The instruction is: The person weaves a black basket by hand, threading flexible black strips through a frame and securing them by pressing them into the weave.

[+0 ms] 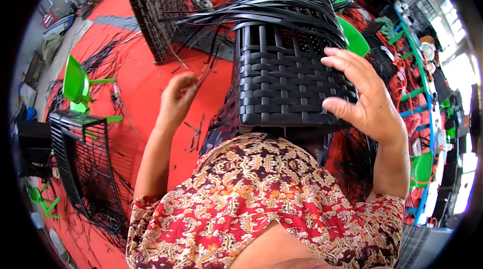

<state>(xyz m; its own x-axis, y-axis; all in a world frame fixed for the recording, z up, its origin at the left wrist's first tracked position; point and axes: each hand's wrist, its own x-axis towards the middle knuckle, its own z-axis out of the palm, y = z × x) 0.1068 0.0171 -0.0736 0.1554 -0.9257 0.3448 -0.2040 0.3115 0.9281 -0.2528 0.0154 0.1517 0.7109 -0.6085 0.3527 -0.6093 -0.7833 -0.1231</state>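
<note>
A black woven plastic furniture piece (pixel 289 85) stands right in front of me, its near end covered by a chequered weave. Long loose black strips (pixel 287 11) lie across it in a thick bundle, several sticking out to the left. My left hand (pixel 180 93) is raised left of the piece, fingers curled together; a thin dark strip (pixel 207 67) runs down to its fingertips. My right hand (pixel 365 95) is over the piece's right edge, fingers and thumb spread, holding nothing. Whether its thumb touches the weave I cannot tell.
Another woven piece (pixel 151 17) stands tilted at the far left. Green chairs (pixel 75 80) and a black slatted frame (pixel 90 163) are on the red floor (pixel 136 113) at left. Scraps of strip litter the floor. A blue-green rack (pixel 422 93) runs along the right.
</note>
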